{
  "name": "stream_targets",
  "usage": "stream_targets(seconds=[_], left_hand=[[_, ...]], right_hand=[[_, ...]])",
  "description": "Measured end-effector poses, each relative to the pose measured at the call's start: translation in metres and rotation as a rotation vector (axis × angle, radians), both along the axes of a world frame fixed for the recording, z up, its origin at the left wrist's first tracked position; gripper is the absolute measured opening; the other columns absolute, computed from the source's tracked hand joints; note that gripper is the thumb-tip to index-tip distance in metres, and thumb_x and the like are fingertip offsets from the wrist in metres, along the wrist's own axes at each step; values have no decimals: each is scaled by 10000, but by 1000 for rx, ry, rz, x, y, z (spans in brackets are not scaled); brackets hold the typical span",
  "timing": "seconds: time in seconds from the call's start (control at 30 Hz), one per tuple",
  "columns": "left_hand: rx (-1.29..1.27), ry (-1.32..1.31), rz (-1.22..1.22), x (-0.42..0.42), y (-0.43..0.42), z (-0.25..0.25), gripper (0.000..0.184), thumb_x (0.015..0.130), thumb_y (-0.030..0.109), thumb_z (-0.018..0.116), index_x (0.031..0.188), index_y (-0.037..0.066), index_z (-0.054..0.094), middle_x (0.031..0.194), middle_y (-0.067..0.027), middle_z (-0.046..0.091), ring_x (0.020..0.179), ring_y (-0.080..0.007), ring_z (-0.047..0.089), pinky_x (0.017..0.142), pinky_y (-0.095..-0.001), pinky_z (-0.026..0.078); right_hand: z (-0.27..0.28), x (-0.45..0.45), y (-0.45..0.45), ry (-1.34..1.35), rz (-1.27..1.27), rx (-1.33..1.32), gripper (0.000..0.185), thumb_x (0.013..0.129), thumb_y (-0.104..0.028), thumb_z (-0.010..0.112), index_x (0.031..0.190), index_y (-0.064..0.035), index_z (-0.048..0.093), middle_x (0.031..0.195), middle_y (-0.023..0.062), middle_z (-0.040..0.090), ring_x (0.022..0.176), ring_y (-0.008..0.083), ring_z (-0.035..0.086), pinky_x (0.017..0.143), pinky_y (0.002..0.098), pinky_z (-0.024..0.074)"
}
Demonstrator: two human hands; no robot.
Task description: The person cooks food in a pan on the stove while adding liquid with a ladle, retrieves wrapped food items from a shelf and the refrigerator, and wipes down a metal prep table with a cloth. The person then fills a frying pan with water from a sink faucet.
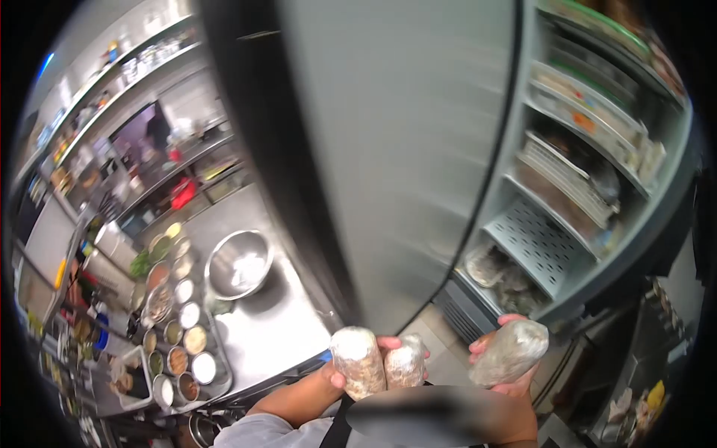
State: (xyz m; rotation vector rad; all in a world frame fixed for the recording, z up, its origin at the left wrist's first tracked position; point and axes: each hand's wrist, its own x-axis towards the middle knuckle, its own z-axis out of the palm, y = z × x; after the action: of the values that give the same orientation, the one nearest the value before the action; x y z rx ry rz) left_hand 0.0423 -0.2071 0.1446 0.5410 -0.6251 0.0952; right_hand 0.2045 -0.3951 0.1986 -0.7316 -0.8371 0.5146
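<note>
Two plastic-wrapped rolls are in my left hand (pixel 387 343), at the bottom centre. The larger wrapped roll (pixel 358 362) stands upright on the left, and a smaller wrapped roll (pixel 405 361) is beside it. My right hand (pixel 515 382) is closed around a third wrapped roll (pixel 511 352), tilted up to the right, with fingertips showing at its left side. Just beyond the hands is an open refrigerator (pixel 541 239) whose lowest compartment holds wrapped bundles (pixel 497 272).
The open fridge door (pixel 403 149) rises ahead. At left, a steel counter (pixel 258 343) bears a metal bowl (pixel 239 265) and a tray of several small containers (pixel 216 373). Shelves (pixel 127 71) line the left wall. A perforated shelf (pixel 541 239) is inside the fridge.
</note>
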Motion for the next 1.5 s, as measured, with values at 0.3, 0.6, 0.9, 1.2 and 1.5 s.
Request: stream_targets(seconds=[0.3,0.6,0.9,1.2,1.5], left_hand=[[-245,368,398,-157,69,-60,961,667,349,775,1451,83,288,1385,-188,423,1273,-355,443,1073,-524,341],[-405,460,406,-161,78,-88,899,650,337,761,1422,113,357,1363,-186,441,1265,-374,443,1072,-533,337],[-343,525,393,-119,115,-111,801,647,387,762,1370,209,469,1354,-258,429,1248,-471,425,1042,-602,334],[-271,558,317,45,144,-111,743,667,397,749,1345,241,490,1323,-235,448,1208,-479,451,924,-706,378],[-279,533,296,205,179,-89,788,688,379,712,1382,179,397,1307,-147,466,1222,-385,464,926,-727,365]], right_hand=[[42,-140,196,-527,188,-173,839,665,-162,857,1318,6,358,1133,150,585,1009,231,612,920,356,475],[-22,-152,275,-442,-448,-208,799,745,-81,772,1360,-8,266,1244,185,406,1092,253,496,899,343,460],[-70,-105,109,-336,-374,-534,850,672,-160,845,1315,26,321,1075,146,538,979,215,566,865,342,477],[-106,25,58,-307,-459,-1182,805,618,-269,868,1247,10,449,1111,153,596,1018,241,595,885,362,474],[-112,169,88,-272,-372,-1192,821,609,-309,869,1254,8,474,1128,163,611,1062,257,592,913,357,464]])
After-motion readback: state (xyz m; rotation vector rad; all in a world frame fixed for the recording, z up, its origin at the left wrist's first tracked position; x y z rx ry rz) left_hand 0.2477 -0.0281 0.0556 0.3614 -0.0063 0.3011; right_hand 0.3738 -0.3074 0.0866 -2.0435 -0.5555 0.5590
